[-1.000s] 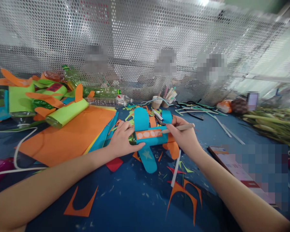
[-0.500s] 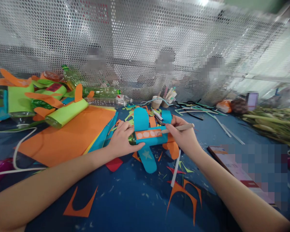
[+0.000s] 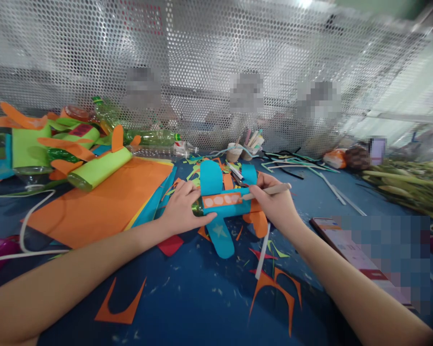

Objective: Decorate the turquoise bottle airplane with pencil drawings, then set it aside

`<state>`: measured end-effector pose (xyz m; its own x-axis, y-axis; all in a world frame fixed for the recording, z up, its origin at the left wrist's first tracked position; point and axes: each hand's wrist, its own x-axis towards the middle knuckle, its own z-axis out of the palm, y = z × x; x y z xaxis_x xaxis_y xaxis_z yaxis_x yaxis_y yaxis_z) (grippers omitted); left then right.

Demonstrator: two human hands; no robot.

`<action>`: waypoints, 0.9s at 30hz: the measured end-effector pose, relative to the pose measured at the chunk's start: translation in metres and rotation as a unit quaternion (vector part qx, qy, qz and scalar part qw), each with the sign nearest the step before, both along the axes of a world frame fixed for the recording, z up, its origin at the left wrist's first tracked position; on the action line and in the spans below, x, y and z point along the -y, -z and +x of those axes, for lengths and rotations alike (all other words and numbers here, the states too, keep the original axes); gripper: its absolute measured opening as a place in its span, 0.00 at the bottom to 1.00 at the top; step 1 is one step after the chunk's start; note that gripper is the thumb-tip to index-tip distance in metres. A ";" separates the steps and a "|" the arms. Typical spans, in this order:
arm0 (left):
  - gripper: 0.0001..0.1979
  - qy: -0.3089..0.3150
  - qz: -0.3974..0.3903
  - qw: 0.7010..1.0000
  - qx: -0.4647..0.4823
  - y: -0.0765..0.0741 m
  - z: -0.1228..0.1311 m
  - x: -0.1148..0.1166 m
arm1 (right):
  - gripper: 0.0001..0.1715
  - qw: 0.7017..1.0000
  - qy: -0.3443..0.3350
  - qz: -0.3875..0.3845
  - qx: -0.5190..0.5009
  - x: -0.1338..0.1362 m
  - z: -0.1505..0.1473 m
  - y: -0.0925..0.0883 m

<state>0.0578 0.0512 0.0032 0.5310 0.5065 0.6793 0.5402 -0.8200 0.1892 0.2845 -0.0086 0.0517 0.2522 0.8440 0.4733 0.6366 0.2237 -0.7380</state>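
Between my hands lies a toy airplane (image 3: 225, 209) made from a green plastic bottle wrapped in blue paper. It has blue paper wings, one with a pale star, and an orange tail piece. On its body an orange strip (image 3: 222, 199) carries a row of white rounded spots. My left hand (image 3: 182, 206) is wrapped round the bottle's green end, thumb along the near side. Pinched in my right hand (image 3: 276, 202) is a pale pen (image 3: 274, 190), its tip at the strip's right end. The fingers of this hand partly hide the tail.
Orange paper sheets (image 3: 111, 206) and several paper-covered bottle planes (image 3: 99, 168) lie left. Paper scraps (image 3: 122, 307) are scattered over the blue table. Behind stand cups of pens (image 3: 250, 146); a phone (image 3: 364, 259) lies right. A perforated metal screen (image 3: 202, 57) rises beyond, with people behind it.
The pen tip has shifted very slightly to the right along the orange strip. My left hand and the toy airplane stay in place.
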 end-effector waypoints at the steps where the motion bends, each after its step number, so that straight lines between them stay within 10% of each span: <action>1: 0.22 -0.001 0.001 1.000 0.000 0.000 0.000 0.000 | 0.13 1.000 -0.003 -0.001 0.000 0.000 0.000 0.000; 27: 0.21 -0.004 -0.009 1.000 0.004 0.000 0.000 0.001 | 0.13 1.000 0.011 0.008 0.013 0.000 0.000 0.001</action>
<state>0.0581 0.0500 0.0034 0.5209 0.5223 0.6752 0.5449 -0.8123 0.2080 0.2843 -0.0087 0.0510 0.2592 0.8302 0.4936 0.6599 0.2209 -0.7181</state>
